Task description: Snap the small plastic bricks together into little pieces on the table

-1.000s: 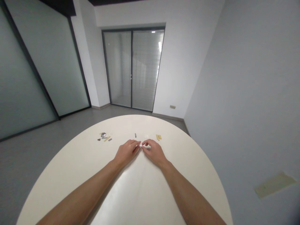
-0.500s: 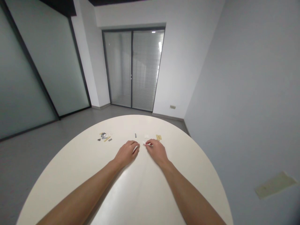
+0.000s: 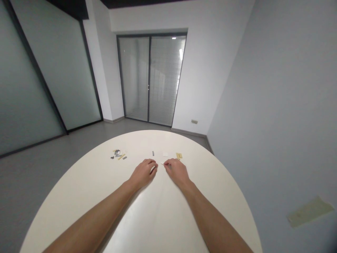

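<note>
My right hand (image 3: pixel 177 169) pinches a small white piece (image 3: pixel 162 163) between thumb and fingertips, its tip pointing left. Just across from it, my left hand (image 3: pixel 145 171) rests low over the table with fingers curled towards the thumb; whether they hold anything is too small to make out. Beyond the hands lie a small grey bar (image 3: pixel 153 153) and a flat white piece (image 3: pixel 165 154). Several yellow pieces (image 3: pixel 179 155) sit just past my right hand's knuckles.
A pile of small grey, black, white and yellow pieces (image 3: pixel 118 154) lies on the left of the round white table (image 3: pixel 86 196). Past the table's far edge are a grey floor (image 3: pixel 86 135) and a glazed double door (image 3: pixel 149 80). A grey wall (image 3: pixel 279 116) stands on the right.
The white piece in my right hand has turned slightly and now looks thinner. Both hands stay nearly in place; the whole view has shifted a little.
</note>
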`<state>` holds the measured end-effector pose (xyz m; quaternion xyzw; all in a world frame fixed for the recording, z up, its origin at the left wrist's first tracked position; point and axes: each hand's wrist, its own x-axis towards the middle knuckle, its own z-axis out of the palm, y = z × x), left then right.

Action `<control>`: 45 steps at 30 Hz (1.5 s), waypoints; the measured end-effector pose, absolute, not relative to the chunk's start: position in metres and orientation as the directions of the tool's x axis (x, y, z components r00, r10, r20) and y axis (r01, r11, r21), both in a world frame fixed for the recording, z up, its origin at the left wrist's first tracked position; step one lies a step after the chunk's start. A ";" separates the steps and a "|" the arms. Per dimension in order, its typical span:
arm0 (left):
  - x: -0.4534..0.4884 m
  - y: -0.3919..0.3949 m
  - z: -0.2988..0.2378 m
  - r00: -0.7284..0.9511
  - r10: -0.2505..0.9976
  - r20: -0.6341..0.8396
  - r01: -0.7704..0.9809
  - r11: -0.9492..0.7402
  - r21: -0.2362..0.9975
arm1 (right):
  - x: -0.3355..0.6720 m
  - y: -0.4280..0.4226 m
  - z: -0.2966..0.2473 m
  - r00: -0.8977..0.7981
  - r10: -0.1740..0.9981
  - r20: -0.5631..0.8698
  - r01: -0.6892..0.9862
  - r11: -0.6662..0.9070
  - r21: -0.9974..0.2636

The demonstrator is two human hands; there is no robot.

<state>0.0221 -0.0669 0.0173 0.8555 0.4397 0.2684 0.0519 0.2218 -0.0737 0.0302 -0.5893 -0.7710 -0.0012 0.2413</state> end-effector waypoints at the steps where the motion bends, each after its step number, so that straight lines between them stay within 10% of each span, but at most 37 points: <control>1: 0.022 -0.067 0.017 0.471 0.778 0.416 0.722 -0.611 0.325 | 0.222 -0.073 0.031 -0.189 0.911 0.367 0.913 0.300 -0.276; 12: 0.023 -0.066 0.015 0.464 0.777 0.426 0.718 -0.611 0.332 | 0.218 -0.051 0.052 -0.165 0.966 0.200 0.940 0.215 -0.267; 19: 0.023 -0.067 0.017 0.463 0.780 0.422 0.720 -0.608 0.334 | 0.215 -0.036 0.049 0.104 0.942 0.318 0.891 0.054 -0.451; 45: 0.023 -0.068 0.019 0.462 0.789 0.404 0.721 -0.600 0.346 | 0.211 -0.034 0.028 0.150 0.923 0.354 0.931 -0.012 -0.364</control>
